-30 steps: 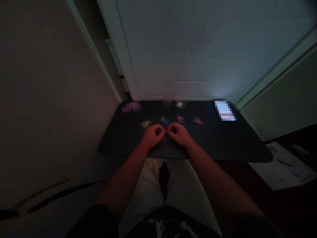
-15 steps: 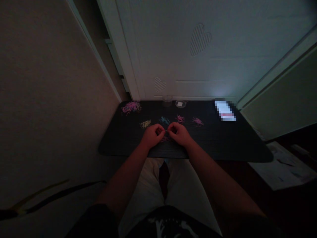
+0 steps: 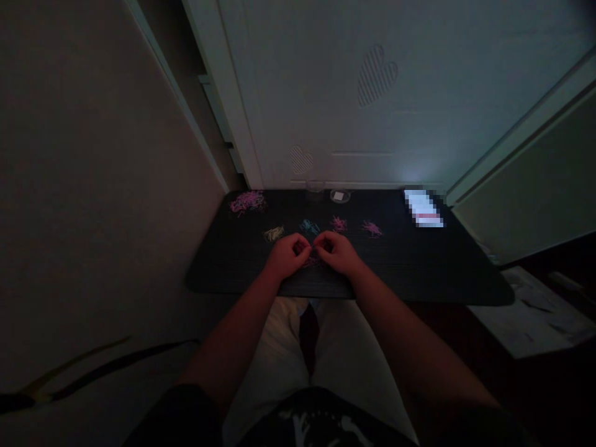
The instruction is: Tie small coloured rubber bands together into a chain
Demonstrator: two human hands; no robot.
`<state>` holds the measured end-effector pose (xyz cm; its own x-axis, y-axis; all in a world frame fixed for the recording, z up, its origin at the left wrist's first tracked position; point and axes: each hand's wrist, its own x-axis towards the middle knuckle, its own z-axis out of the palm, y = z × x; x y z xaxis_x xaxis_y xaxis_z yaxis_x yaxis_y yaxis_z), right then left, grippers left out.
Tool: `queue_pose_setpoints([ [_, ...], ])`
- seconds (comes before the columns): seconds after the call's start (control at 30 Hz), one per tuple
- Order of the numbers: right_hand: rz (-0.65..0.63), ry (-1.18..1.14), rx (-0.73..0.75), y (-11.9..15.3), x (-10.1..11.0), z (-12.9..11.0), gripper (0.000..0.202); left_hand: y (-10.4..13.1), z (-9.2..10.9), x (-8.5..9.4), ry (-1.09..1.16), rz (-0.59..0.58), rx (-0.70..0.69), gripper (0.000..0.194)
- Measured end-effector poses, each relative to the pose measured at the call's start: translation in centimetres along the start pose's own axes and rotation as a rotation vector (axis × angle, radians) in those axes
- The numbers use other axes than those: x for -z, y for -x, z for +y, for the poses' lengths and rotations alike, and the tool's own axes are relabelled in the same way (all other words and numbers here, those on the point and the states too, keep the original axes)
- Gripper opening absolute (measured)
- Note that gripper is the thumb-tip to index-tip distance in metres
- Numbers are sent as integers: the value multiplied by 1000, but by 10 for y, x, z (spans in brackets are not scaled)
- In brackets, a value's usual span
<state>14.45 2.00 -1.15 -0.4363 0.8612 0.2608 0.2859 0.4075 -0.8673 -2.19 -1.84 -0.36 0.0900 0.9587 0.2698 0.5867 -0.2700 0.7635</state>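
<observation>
My left hand point(image 3: 289, 254) and my right hand point(image 3: 337, 253) meet over the front middle of a dark table point(image 3: 233, 267). Thumb and forefinger are pinched on each; what lies between the fingertips is too small and dark to name. Under them is a small pink pile point(image 3: 311, 262), partly covered by the hands. Just beyond lie a yellowish pile point(image 3: 274, 233), a blue pile point(image 3: 309, 226), a pink pile point(image 3: 339, 224) and a purple-pink pile point(image 3: 372, 228) of thin pieces.
A larger mixed pile point(image 3: 248, 202) sits at the back left. Along the back edge stand a clear round container point(image 3: 315, 189) and a round lid point(image 3: 339, 196) with a white label. A lit phone point(image 3: 423, 208) lies back right. Behind rises a white panel point(image 3: 326, 93) with hearts.
The fingertips of both hands have shifted very slightly, and the light thing seen between them before is now harder to make out. The piles have not moved.
</observation>
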Motion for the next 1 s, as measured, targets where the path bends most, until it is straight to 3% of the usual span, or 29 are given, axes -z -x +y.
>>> queue_pose_setpoints([
  [0.4,-43,12,-10,0,1,-1,17,0,-1,-1,5,-6,10,11],
  [1.0,35,-8,6,0,-1,3,9,1,-3,-1,54,7,-16,18],
])
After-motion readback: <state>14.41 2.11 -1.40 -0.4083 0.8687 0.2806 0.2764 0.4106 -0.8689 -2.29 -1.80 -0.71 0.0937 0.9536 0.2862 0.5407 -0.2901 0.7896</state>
